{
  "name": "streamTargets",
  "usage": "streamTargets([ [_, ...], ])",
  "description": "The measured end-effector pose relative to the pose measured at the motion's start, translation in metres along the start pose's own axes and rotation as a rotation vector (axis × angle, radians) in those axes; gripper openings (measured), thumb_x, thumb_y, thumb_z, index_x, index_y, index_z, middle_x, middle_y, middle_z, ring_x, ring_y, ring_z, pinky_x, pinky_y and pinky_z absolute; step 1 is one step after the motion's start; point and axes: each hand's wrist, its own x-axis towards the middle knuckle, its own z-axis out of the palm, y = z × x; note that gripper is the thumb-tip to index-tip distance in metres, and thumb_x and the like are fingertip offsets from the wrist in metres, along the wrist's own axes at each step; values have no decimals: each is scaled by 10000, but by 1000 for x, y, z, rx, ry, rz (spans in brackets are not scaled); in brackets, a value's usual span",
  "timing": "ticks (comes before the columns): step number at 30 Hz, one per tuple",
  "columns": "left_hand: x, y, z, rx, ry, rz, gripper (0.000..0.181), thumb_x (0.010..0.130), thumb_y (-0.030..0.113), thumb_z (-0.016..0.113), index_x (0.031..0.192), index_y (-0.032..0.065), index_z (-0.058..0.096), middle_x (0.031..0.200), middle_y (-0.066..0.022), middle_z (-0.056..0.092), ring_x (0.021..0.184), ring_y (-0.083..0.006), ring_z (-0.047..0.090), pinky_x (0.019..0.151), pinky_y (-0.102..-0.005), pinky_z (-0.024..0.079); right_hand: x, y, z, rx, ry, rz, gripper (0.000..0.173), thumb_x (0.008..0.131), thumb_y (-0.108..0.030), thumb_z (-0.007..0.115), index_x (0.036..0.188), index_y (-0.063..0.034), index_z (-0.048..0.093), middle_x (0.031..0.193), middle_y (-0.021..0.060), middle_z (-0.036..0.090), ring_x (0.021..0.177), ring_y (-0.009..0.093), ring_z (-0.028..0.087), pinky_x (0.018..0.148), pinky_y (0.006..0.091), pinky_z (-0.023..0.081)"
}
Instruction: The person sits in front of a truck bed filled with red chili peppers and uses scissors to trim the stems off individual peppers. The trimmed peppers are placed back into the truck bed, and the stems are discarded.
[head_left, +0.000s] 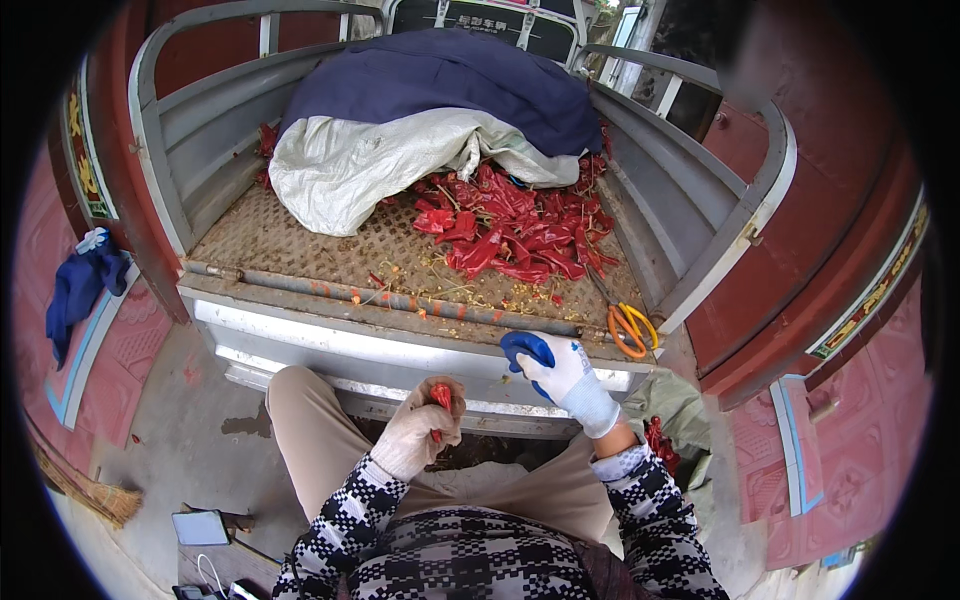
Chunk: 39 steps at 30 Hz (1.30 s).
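Observation:
My left hand (431, 420), in a stained white glove, is closed around a red dried chili pepper (441, 394), whose end sticks out at the top. To its right my right hand (551, 371), in a white glove with blue coating, has curled fingers; whether it holds something small cannot be told. Beyond the hands, a pile of red chili peppers (517, 225) lies on the textured metal truck bed (300, 240). Scissors with orange and yellow handles (632, 328) lie at the bed's right edge, beyond my right hand. Seeds and stem bits are scattered near the edge.
A white woven sack (337, 172) and dark blue cloth (450, 75) cover a mound on the bed. Metal side rails (772, 165) flank it. A greenish sack (675, 405) with chili peppers stands low right. A broom (112, 499) and a phone (200, 527) are at lower left.

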Motion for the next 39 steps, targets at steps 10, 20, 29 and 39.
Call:
streamTargets([
  [10, -4, 2, 9, 106, 31, -50, 155, 844, 38, 609, 989, 30, 555, 767, -26, 529, 620, -112, 470, 559, -257, 383, 114, 47, -46, -766, 157, 42, 600, 830, -259, 630, 1395, -133, 471, 1367, 141, 530, 1160, 314, 577, 978, 402, 468],
  [20, -9, 5, 14, 351, 49, 33, 166, 832, 28, 625, 982, 14, 556, 781, -37, 541, 632, -116, 496, 558, -255, 411, 124, 34, -65, -912, -74, 205, 633, 779, -291, 689, 1348, -99, 487, 1265, 161, 600, 1146, 309, 594, 958, 404, 482],
  [29, -13, 14, 25, 436, 111, 107, 160, 878, 63, 567, 1032, 21, 563, 930, -66, 625, 806, -135, 601, 674, -250, 486, 66, -2, -80, -916, 42, -59, 531, 800, -235, 665, 1303, -133, 530, 1051, 183, 676, 964, 345, 649, 843, 415, 512],
  [39, -17, 27, 28, 555, 125, 247, 307, 896, 23, 513, 1194, -45, 541, 1095, -114, 631, 981, -198, 632, 845, -322, 529, 24, -24, -31, -1125, -15, -517, 567, 811, -174, 625, 1357, -122, 478, 1027, 96, 634, 905, 247, 649, 769, 402, 503],
])
